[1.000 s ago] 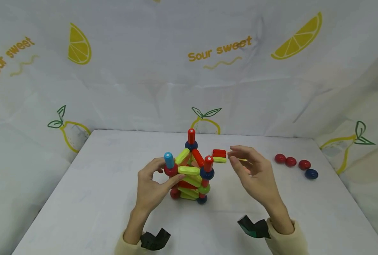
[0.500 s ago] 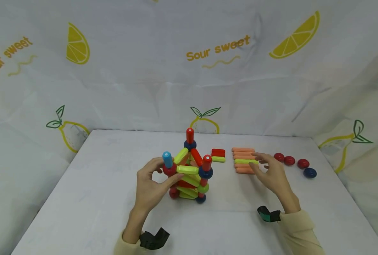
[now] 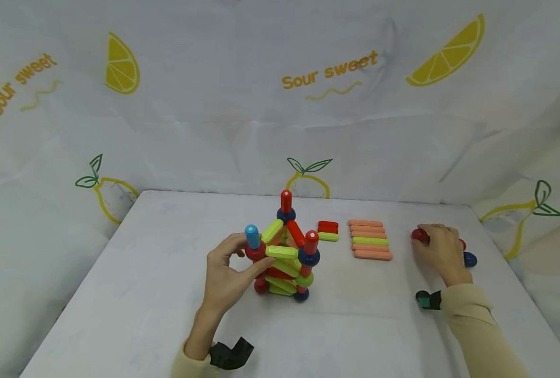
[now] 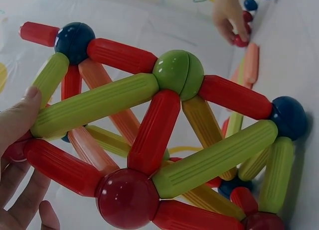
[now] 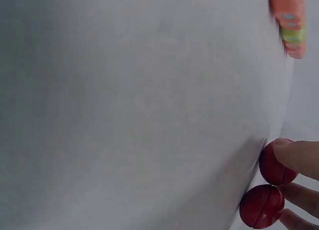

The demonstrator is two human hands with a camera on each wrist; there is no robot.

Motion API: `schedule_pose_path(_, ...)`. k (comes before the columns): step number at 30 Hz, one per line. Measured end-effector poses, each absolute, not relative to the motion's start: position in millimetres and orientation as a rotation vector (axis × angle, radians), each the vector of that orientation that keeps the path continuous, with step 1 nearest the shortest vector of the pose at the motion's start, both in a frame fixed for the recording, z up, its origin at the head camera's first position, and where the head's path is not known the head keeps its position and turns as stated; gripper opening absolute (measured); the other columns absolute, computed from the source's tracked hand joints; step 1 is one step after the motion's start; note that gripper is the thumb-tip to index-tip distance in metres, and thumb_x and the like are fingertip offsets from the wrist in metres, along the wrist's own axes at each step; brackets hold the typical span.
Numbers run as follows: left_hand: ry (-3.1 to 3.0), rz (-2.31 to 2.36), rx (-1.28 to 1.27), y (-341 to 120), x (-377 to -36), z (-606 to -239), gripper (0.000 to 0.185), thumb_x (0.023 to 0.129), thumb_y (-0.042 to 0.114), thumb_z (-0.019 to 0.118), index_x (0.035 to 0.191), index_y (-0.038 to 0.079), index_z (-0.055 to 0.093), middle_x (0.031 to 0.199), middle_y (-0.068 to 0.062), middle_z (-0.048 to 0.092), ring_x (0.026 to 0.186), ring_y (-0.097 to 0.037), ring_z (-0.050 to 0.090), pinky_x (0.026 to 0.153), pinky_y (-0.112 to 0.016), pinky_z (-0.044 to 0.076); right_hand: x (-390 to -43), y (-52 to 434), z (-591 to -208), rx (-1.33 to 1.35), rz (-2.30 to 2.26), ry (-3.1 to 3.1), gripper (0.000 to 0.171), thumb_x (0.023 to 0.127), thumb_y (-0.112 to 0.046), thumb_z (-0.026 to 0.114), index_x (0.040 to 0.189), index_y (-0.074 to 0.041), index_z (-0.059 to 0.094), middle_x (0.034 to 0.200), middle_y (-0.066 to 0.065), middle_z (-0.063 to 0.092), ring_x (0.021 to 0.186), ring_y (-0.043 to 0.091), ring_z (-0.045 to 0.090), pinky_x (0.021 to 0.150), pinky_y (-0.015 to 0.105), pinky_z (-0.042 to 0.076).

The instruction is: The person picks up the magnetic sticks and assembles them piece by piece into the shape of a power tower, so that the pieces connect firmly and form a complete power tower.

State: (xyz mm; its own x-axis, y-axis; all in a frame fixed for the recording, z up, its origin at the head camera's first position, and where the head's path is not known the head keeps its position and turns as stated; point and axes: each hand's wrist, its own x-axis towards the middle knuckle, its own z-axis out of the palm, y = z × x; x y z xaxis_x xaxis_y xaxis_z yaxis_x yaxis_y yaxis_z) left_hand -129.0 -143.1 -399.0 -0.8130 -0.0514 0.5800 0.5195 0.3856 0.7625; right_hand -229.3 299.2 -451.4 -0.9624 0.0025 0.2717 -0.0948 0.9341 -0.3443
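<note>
On the desk [image 3: 119, 304], near its middle: one tower [image 3: 284, 269] of coloured rods and balls, stood upright.

Left hand [image 3: 225, 281]: fingers closed about the tower's upper left joint.

Right hand [image 3: 443, 252]: fingers bent low at the desk's right side, a red ball [image 5: 273, 168] pinched by the thumb and a finger; whether it had been lifted could not be told. It was touched by a second red ball [image 5: 261, 207]; an outer red ball [image 3: 463, 244] and a dark blue ball [image 3: 470, 259] were seen just past the hand.

Handling, as judged: the pinched ball was best peeled from its neighbour rather than dragged, since the pair might cling; the tower was best steadied lightly, lest a joint be sprung.

Edges and room: the desk's right edge was placed near the dark blue ball, so outward nudges were to be avoided. Between tower and right hand, peach rods [image 3: 373, 255] were laid side by side, with short red rods [image 3: 328, 226] nearer the tower. A freer path was offered by the bare stretch on their near side.
</note>
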Motion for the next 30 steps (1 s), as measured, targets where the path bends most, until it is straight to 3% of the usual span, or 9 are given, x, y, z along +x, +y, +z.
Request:
schedule_pose_path(6,-2.123,-1.437,-0.406,-142,-129,-399,0.04,0.074,0.003,0.09,0.11,0.009,0.075,0.098,-0.005,0.077,0.088,-0.007,0.063,0.075,-0.026,0.052,-232,302,-449,0.116,0.49,-2.789,0.037,0.083,-0.002,0.076,0.114,0.015,0.066,0.104,0.04,0.067,0.094,0.055,0.059,0.09,0.067,0.045)
schedule_pose_path(10,-2.123,-1.432,-0.415,-141,-129,-398,0.04,0.074,0.003,0.089,0.111,0.01,0.074,0.098,-0.005,0.077,0.088,-0.007,0.062,0.075,-0.027,0.052,-232,282,-427,0.135,0.661,-2.683,0.039,0.087,-0.006,0.075,0.119,0.014,0.065,0.104,0.038,0.068,0.094,0.053,0.062,0.085,0.064,0.049)
schedule_pose_path(13,-2.114,-1.441,-0.418,-141,-129,-398,0.041,0.075,0.003,0.089,0.112,0.011,0.074,0.098,-0.004,0.076,0.087,-0.007,0.062,0.075,-0.025,0.052,-227,243,-389,0.203,0.899,-2.599,0.043,0.091,-0.013,0.076,0.127,0.009,0.064,0.115,0.035,0.068,0.103,0.049,0.065,0.091,0.036,0.058)
schedule_pose_path(15,-2.111,-1.444,-0.418,-141,-129,-399,0.041,0.075,0.003,0.089,0.112,0.011,0.074,0.098,-0.003,0.076,0.087,-0.007,0.062,0.075,-0.025,0.052,-220,210,-359,0.294,1.076,-2.549,0.044,0.092,-0.014,0.075,0.13,0.005,0.064,0.12,0.029,0.068,0.103,0.04,0.067,0.087,0.015,0.055)
schedule_pose_path(17,-2.108,-1.444,-0.421,-140,-129,-399,0.041,0.075,0.003,0.089,0.112,0.011,0.074,0.098,-0.003,0.076,0.086,-0.007,0.062,0.074,-0.026,0.052,-212,177,-332,0.422,1.25,-2.487,0.043,0.092,-0.012,0.076,0.131,0.001,0.064,0.121,0.024,0.069,0.102,0.025,0.069,0.085,0.003,0.048)
schedule_pose_path(21,-2.111,-1.43,-0.427,-140,-128,-400,0.041,0.075,0.003,0.089,0.113,0.011,0.074,0.098,-0.004,0.077,0.086,-0.007,0.062,0.074,-0.026,0.051,-198,121,-294,0.709,1.455,-2.372,0.042,0.088,-0.002,0.077,0.128,-0.001,0.067,0.12,0.016,0.07,0.098,0.008,0.068,0.088,0.012,0.055)
schedule_pose_path(30,-2.131,-1.433,-0.423,-141,-128,-400,0.04,0.076,0.004,0.089,0.113,0.01,0.074,0.1,-0.006,0.077,0.087,-0.007,0.061,0.075,-0.024,0.051,-193,69,-278,0.881,1.483,-2.349,0.042,0.085,-0.002,0.079,0.126,-0.001,0.069,0.118,0.015,0.07,0.097,0.027,0.069,0.092,0.044,0.061)
